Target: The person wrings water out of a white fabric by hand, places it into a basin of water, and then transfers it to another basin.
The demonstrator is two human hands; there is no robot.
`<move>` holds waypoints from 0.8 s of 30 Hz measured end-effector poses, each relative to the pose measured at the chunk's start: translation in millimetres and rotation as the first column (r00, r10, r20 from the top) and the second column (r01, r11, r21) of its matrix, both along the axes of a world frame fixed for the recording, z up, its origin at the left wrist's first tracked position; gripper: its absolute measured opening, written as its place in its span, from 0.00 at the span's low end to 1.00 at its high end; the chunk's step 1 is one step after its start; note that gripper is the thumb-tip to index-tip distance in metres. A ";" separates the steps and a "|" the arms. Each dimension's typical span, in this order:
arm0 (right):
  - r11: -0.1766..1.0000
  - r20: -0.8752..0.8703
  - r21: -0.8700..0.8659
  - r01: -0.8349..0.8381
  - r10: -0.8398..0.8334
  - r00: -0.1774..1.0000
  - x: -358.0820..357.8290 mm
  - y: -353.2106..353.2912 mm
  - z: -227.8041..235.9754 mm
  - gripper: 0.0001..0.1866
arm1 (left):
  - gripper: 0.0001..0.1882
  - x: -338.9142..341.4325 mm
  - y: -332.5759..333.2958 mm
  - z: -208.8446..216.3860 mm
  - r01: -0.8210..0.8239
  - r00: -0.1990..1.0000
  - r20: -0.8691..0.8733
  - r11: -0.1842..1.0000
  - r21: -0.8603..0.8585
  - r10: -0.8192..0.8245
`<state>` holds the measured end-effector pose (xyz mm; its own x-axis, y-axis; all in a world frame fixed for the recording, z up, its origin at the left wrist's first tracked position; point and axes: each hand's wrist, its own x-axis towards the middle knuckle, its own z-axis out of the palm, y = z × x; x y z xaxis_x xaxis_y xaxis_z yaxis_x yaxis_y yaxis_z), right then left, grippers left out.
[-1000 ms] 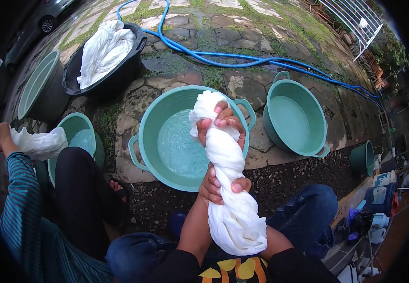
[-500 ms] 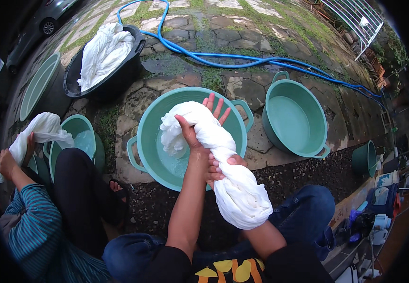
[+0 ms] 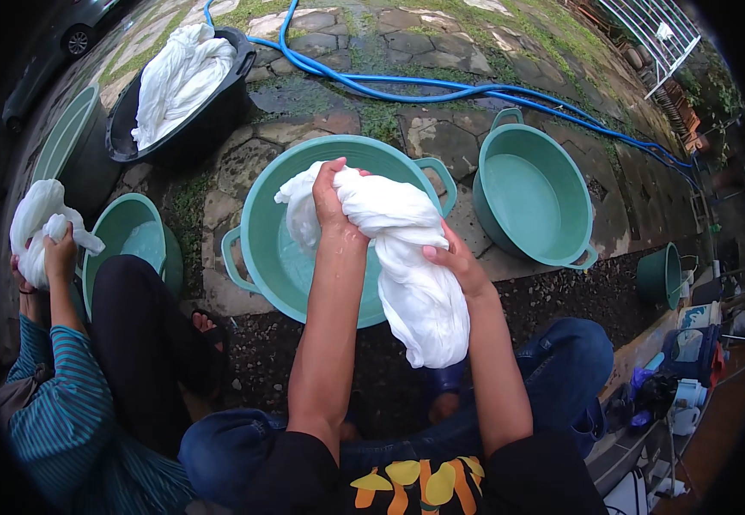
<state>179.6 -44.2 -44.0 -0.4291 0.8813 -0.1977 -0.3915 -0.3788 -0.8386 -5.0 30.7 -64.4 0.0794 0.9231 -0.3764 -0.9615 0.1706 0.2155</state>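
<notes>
A long bundle of wet white cloth (image 3: pixel 415 287) hangs over the round green basin (image 3: pixel 262 184), its lower end drooping past the basin's near rim. My left hand (image 3: pixel 338 204) is closed round its upper left part, with a loose end hanging on the far side. Lower down, my right hand (image 3: pixel 458 260) holds the cloth from the right side, thumb in front and fingers mostly hidden behind it. Some water shows at the bottom of the basin below.
At left another person (image 3: pixel 67 386) holds white cloth (image 3: pixel 42 219) beside a green tub (image 3: pixel 116 225) of water. Farther off stands a black tub (image 3: pixel 185 142) heaped with white cloth. A second green basin (image 3: pixel 523 189) stands at right. A blue hose (image 3: pixel 441 92) crosses the paving.
The cloth, tightly twisted before, is looser and bunched now. My right hand has moved from underneath to its right side, and my left fingers have closed. The co-worker's cloth is gathered up.
</notes>
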 end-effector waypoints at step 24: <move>0.626 0.828 0.558 -0.545 -0.376 0.416 -18.6 66.7 111.7 0.22 | 0.21 19.7 -20.5 81.9 0.096 0.899 -0.431 0.927 0.362 0.075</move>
